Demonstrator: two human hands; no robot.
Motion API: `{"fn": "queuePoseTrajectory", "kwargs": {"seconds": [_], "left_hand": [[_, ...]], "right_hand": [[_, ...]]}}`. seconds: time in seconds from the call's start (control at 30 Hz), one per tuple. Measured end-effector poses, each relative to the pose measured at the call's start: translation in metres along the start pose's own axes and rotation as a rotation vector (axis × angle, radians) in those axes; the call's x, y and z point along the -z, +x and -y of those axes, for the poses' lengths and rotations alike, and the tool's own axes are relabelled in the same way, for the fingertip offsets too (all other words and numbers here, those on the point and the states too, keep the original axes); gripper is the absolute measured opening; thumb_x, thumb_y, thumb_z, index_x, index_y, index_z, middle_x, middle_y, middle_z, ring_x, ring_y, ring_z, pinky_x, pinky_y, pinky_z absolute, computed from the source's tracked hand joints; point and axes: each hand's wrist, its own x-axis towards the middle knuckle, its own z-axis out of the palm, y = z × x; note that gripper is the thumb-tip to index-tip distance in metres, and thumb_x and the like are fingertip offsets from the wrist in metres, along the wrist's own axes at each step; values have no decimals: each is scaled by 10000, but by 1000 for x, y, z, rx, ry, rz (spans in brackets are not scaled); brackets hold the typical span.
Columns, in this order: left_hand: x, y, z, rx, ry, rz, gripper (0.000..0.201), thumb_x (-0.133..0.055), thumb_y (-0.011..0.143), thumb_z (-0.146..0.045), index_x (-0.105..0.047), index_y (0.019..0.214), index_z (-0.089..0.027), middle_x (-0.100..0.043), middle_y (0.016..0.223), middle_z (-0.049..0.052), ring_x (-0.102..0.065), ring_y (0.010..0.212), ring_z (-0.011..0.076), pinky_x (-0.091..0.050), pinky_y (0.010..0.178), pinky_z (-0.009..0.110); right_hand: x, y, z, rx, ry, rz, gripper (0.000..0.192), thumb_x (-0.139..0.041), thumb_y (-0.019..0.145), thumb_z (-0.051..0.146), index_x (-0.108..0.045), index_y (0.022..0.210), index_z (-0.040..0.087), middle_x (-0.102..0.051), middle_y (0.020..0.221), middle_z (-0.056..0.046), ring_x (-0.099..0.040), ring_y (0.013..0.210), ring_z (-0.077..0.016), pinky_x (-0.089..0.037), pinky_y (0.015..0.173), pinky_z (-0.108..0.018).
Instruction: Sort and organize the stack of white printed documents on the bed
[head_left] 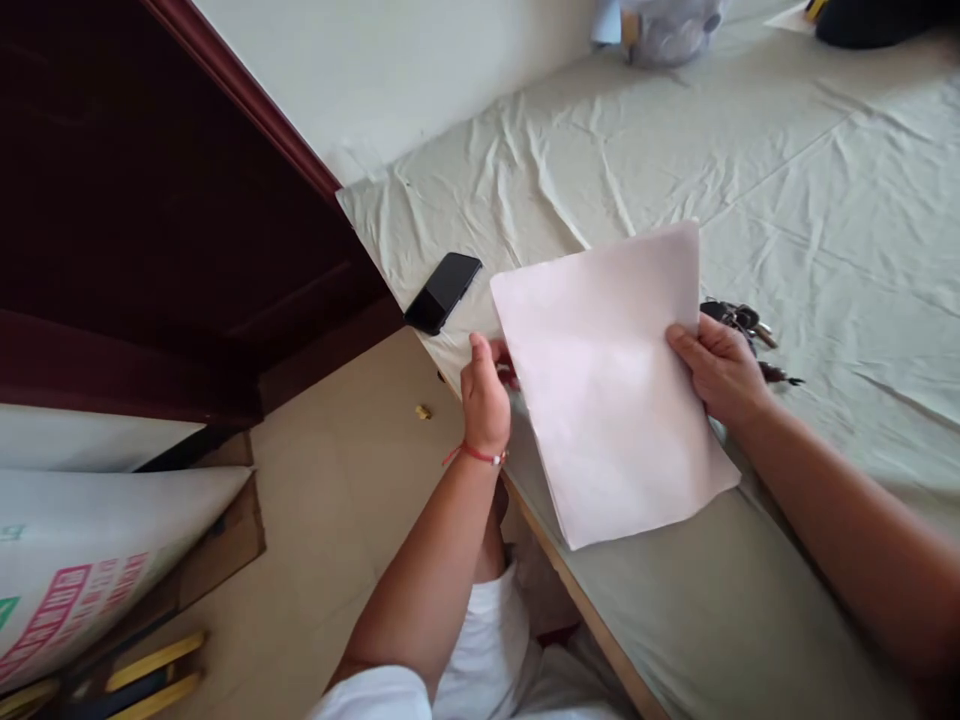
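A small stack of white paper sheets [607,390] is held tilted above the cloth-covered table. My right hand [724,365] grips its right edge, thumb on top and the other fingers hidden underneath. My left hand [486,400], with a red string bracelet at the wrist, is upright beside the left edge. Its thumb points up, apart from the fingers, which are partly hidden near the paper's edge; it does not grip the sheets. Just behind my right hand lies a bunch of keys [763,335]. A black phone [444,292] rests near the table corner, beyond my left hand.
The table has a wrinkled pale green cloth [817,230]. A clear plastic container [667,30] and a dark object [874,20] are at the back. A dark red door [165,200] stands at left, with a printed white sack [112,560] on the floor below.
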Motion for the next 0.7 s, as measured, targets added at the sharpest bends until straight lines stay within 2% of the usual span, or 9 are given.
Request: {"fn": "queuePoseTrajectory", "kwargs": {"seconds": [0.03,0.1,0.17,0.27,0.37,0.47,0.6,0.7], "left_hand": [[0,-6,-3,31,-72,27,702,-444,861,-866,-656,744,-207,-690,728,69,-703,825,221,-516,669,294],[2,-16,-6,78,-147,71,639,-576,821,-823,-684,734,-200,-661,663,48,-673,737,210,-510,665,303],[6,-24,-5,109,-142,149,430,-757,791,-623,-732,807,-194,-679,681,25,-660,731,202,-511,700,302],[12,-31,4,157,-57,246,236,-780,822,-410,-774,922,-196,-726,764,14,-662,777,195,-507,730,287],[15,-33,15,122,51,185,205,-753,871,-397,-771,868,-193,-721,758,2,-640,757,163,-493,722,260],[10,-35,18,119,34,90,229,-831,807,-396,-776,894,-192,-764,838,8,-670,804,159,-523,783,260],[-1,-39,11,232,-159,25,423,-922,688,-380,-781,1051,-217,-811,1054,44,-739,973,211,-566,923,319],[-4,-43,6,387,-308,-31,423,-925,643,-413,-788,974,-189,-815,1008,71,-760,1008,266,-571,968,374]], "right_hand": [[-3,4,-6,19,-4,1,367,-799,834,569,-753,1045,272,-768,897,5,-705,710,-166,-589,595,-270],[-3,6,-15,34,-10,8,333,-775,876,535,-761,1082,273,-774,926,8,-707,730,-155,-591,624,-257],[1,5,-20,24,20,7,296,-769,899,495,-764,1090,269,-778,954,5,-708,735,-140,-590,647,-237],[6,3,-19,-41,90,25,291,-774,896,493,-757,1086,272,-773,942,4,-708,705,-140,-597,620,-231],[8,4,-15,-73,106,41,302,-818,850,490,-732,1058,288,-755,927,21,-703,689,-142,-608,587,-230],[8,4,-13,-89,60,-8,349,-917,740,412,-712,996,292,-748,916,41,-704,693,-147,-614,554,-223],[12,2,-12,-179,75,-24,350,-918,732,441,-779,1011,281,-778,875,6,-726,667,-177,-635,548,-264],[15,-1,-13,-218,105,12,271,-899,754,468,-795,843,234,-771,769,-14,-703,576,-170,-613,499,-260]]}}
